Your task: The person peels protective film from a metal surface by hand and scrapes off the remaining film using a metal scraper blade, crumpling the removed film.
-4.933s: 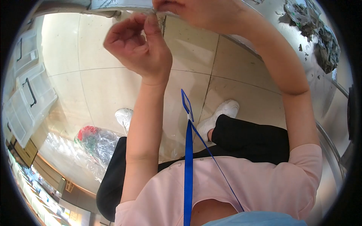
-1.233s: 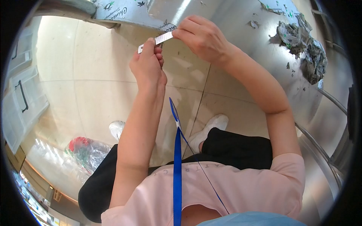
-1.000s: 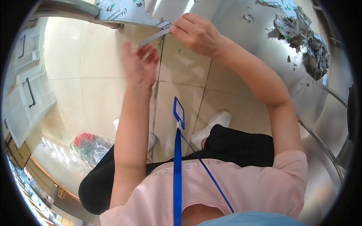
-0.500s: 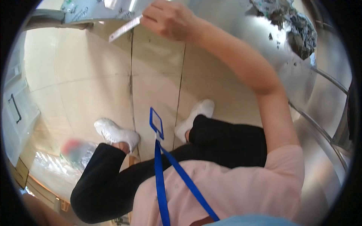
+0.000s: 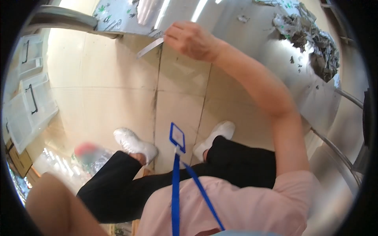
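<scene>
My right hand (image 5: 193,41) is closed around one end of a thin, flat, pale strip (image 5: 150,48), which looks like a steel ruler or blade. The strip points down and left over the floor. Close to the hand is the edge of a shiny metal surface (image 5: 252,51). Printed film (image 5: 118,15) covers part of that surface at the upper left. Crumpled grey film scraps (image 5: 325,55) lie heaped on its right part. Of my left arm (image 5: 59,204), only a bent part shows at the lower left; my left hand is out of view.
Clear plastic drawers (image 5: 33,98) with black handles stand at the left. Clear plastic wrapping (image 5: 59,161) lies on the tiled floor (image 5: 110,74) near my shoes. A blue lanyard (image 5: 176,192) with a badge hangs from my neck. Metal tubes (image 5: 334,151) run along the right.
The view has shifted, so most things sit lower and further right. My right hand still grips the strip, now beside the metal edge. More of my left arm shows at the lower left.
</scene>
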A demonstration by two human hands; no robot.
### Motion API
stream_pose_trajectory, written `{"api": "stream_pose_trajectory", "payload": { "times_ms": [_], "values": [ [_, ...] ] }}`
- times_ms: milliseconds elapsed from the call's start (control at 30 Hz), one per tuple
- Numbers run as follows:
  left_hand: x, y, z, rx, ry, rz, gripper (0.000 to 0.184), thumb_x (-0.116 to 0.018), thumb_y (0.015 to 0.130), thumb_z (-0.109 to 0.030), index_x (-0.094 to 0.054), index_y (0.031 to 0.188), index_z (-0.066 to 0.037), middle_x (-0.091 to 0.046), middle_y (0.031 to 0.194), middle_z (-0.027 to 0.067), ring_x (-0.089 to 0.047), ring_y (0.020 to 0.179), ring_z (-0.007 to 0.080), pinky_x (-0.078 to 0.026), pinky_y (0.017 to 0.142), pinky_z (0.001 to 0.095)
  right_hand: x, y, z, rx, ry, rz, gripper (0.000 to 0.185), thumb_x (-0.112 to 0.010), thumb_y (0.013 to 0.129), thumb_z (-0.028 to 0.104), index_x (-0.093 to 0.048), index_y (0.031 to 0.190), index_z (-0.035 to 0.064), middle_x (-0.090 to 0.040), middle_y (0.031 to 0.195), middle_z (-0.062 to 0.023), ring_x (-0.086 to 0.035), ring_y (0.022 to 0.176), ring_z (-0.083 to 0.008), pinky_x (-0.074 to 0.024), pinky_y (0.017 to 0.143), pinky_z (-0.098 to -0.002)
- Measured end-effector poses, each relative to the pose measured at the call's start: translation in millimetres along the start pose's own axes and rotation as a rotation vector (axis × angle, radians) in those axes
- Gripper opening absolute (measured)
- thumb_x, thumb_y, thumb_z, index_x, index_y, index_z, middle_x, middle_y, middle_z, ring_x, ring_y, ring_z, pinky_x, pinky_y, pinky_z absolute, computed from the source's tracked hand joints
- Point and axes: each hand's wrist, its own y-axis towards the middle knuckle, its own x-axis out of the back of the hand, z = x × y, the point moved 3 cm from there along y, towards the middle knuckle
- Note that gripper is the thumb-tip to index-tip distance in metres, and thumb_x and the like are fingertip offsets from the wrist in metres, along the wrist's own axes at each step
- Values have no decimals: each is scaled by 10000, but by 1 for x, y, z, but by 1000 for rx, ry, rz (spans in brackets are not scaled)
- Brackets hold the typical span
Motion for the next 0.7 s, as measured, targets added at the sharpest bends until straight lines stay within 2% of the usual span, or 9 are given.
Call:
{"api": "stream_pose_trajectory", "payload": {
  "times_ms": [133,233,300,333,467,567,700],
  "values": [
    [-29,-42,-36,261,-317,20,300,-466,901,-310,-501,1110,-97,-513,972,43,-465,905,162,-394,763,304,-4,-2,-3,-9,16,14,137,-565,677,45,-572,810,10,-564,826,-46,-565,806,-185,-497,680,-275],
    [-95,-113,-73,691,-630,355,282,-470,902,-295,-506,1107,-105,-514,976,34,-463,910,152,-394,753,298,0,-2,-7,6,33,13,132,-574,672,41,-575,801,15,-566,827,-47,-569,814,-193,-502,664,-276],
    [-127,-159,-111,1032,-737,486,271,-472,903,-285,-509,1106,-111,-515,979,28,-461,914,146,-395,746,293,1,-1,-7,8,50,-18,116,-572,667,47,-573,780,24,-561,812,-43,-565,801,-189,-497,665,-273],
    [-133,-171,-138,1222,-731,420,184,-535,867,-228,-586,954,-74,-557,881,55,-520,821,189,-415,670,316,3,0,-8,8,61,-49,95,-568,663,54,-568,756,32,-554,795,-37,-558,786,-183,-491,668,-269],
    [-135,-176,-168,1546,-1232,762,333,-533,903,-321,-551,946,8,-539,800,42,-514,706,141,-428,635,232,2,0,-10,-2,77,-36,110,-563,655,69,-570,760,37,-557,803,-37,-559,793,-180,-487,687,-267],
    [-145,-181,-167,1510,-1294,708,313,-539,901,-298,-565,872,12,-536,743,43,-504,676,118,-423,602,219,0,1,-12,22,98,-66,122,-566,657,72,-575,772,34,-566,812,-40,-565,804,-185,-493,682,-267],
    [-144,-174,-172,1455,-1193,548,284,-522,907,-239,-557,828,31,-546,725,49,-489,599,100,-405,519,197,0,4,-9,5,106,-64,124,-565,664,69,-580,780,29,-570,802,-45,-572,780,-190,-500,662,-272]
  ]
}}
